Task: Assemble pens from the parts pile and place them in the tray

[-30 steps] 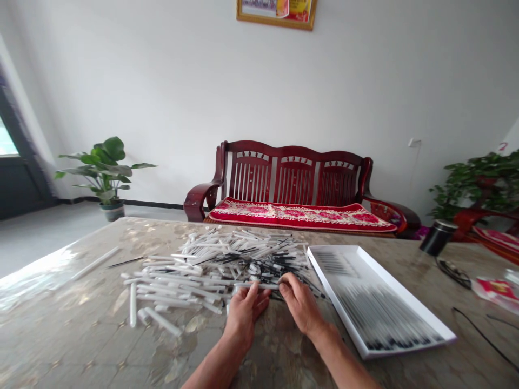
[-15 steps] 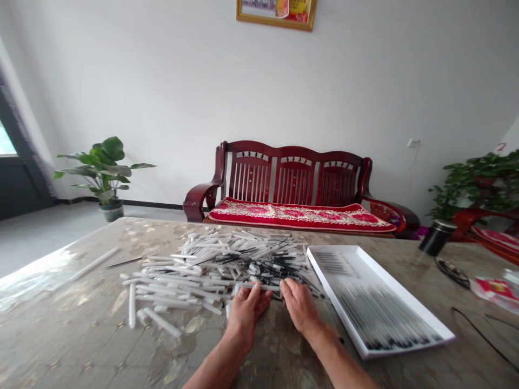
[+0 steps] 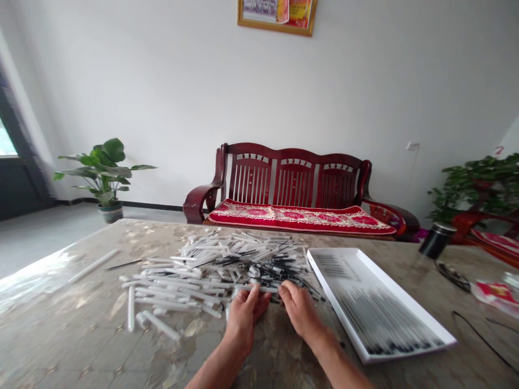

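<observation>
The left hand [image 3: 245,310] is closed to a pinch, its thumb laid along a pale tube [image 3: 267,289] pressed against the fingers, the other fingers loosely curled. The right hand [image 3: 299,308] is also nearly closed, thumb and forefinger pinched at the tube's right end; the tips are too small to show what else they may have hold of. The tube lies crosswise between the two hands, at the near edge of a heap on the tabletop [image 3: 85,324]. In the heap, white tubes [image 3: 174,292] sprawl to the left, and black pieces [image 3: 279,273] are massed at the right, just beyond the hands. A single white tube [image 3: 94,265] and a thin dark rod [image 3: 124,265] lie apart on the left. To the right of the heap sits a shallow white box [image 3: 409,355], set at a slant; pens [image 3: 385,319] lie side by side in its near part, dark ends toward the person, with a smaller row at its far left. Farther right are a black cup [image 3: 437,241], a dark cable [image 3: 454,278] and a red packet [image 3: 495,292]. Beyond the tabletop stands a red wooden sofa [image 3: 294,181], its seat covered by a patterned red cloth [image 3: 300,214].
</observation>
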### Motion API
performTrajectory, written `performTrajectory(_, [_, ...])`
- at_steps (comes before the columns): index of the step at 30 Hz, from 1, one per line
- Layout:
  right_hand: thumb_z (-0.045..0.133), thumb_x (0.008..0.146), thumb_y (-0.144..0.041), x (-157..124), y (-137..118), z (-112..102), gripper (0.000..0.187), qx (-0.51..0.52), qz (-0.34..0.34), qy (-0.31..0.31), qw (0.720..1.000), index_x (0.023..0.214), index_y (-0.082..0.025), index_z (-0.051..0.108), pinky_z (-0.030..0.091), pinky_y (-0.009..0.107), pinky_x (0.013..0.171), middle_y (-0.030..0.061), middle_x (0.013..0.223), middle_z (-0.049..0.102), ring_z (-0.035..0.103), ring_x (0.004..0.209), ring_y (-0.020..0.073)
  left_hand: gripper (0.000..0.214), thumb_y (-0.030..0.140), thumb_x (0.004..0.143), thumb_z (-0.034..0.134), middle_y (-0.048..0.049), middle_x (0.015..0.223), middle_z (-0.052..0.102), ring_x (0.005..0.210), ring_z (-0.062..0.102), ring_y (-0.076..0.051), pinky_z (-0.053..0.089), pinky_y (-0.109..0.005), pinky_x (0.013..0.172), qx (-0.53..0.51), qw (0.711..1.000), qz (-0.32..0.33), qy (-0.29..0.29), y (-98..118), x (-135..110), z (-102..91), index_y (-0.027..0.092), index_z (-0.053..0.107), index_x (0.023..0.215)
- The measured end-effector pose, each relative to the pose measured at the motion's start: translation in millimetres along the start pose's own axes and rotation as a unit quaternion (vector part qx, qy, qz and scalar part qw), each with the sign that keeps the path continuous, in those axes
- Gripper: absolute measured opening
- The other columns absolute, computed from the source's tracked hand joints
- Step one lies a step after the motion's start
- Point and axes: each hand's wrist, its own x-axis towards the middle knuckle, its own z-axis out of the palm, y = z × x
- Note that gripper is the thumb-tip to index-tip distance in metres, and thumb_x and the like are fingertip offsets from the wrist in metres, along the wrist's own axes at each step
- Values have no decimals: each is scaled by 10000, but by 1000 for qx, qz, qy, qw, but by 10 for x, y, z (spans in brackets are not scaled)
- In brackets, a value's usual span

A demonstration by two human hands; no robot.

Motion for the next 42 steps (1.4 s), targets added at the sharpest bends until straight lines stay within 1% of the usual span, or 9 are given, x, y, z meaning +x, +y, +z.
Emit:
performTrajectory(5, [317,920,-647,12,8,39,537,123,80,-52,988,634,-227,493,327,229,442,-32,475,495,467,404,122,237,299,700,802,1,710,712,657,702,-138,566,-277,762,4,1000,13,-25,8,-7,5,179,611,772])
performTrajectory(9, [321,908,-623,104,67,34,492,187,92,-56,976,708,-225,529,350,235,427,-23,540,559,498,412,133,178,299,780,724,-19,719,724,671,707,-157,574,-311,764,4,1000,9,-11,44,6,31,188,585,767])
performTrajectory(14, [510,816,-233,304,229,-17,120,37,68,14,997,827,-221,628,456,239,606,7,731,685,639,629,158,153,321,825,657,-55,793,743,668,705,-166,573,-330,746,33,999,-9,-25,83,8,33,199,569,797])
performTrajectory(19, [511,781,-91,454,347,-8,247,-62,34,39,997,918,-208,681,474,249,823,50,947,733,675,909,179,235,434,801,641,-5,689,681,611,659,-152,554,-303,655,75,997,11,-24,-16,102,-15,217,557,835])
performTrajectory(28, [544,870,-130,745,63,30,232,-318,-4,-45,947,1032,-243,666,452,248,804,41,1091,676,644,1005,181,330,526,734,625,82,566,467,481,487,-106,510,-285,560,129,990,41,-51,-34,80,-12,219,542,821])
performTrajectory(33, [482,839,-17,841,-73,90,307,-350,-29,-77,933,969,-218,673,440,282,832,87,1069,678,634,1032,207,410,590,711,585,95,531,380,423,393,-100,417,-247,425,182,978,64,-78,-25,67,2,201,570,842])
performTrajectory(38, [433,870,-52,810,-36,1,323,-328,-44,-64,941,1019,-224,662,452,294,819,87,1058,693,654,988,209,515,661,703,559,100,498,348,395,323,-83,287,-213,371,245,964,66,-78,-19,85,21,178,623,869])
performTrajectory(40, [474,867,-112,786,8,-67,250,-222,-22,-18,975,1012,-218,649,465,297,805,75,1019,708,663,950,208,556,692,693,564,104,483,320,393,297,-78,258,-208,374,261,960,65,-81,-17,75,22,173,650,873])
performTrajectory(42, [548,847,-235,747,34,-128,140,-20,27,29,999,963,-202,619,488,293,720,57,896,718,673,841,208,565,696,690,580,100,469,319,400,313,-82,261,-207,387,274,955,72,-85,-18,60,22,170,683,867])
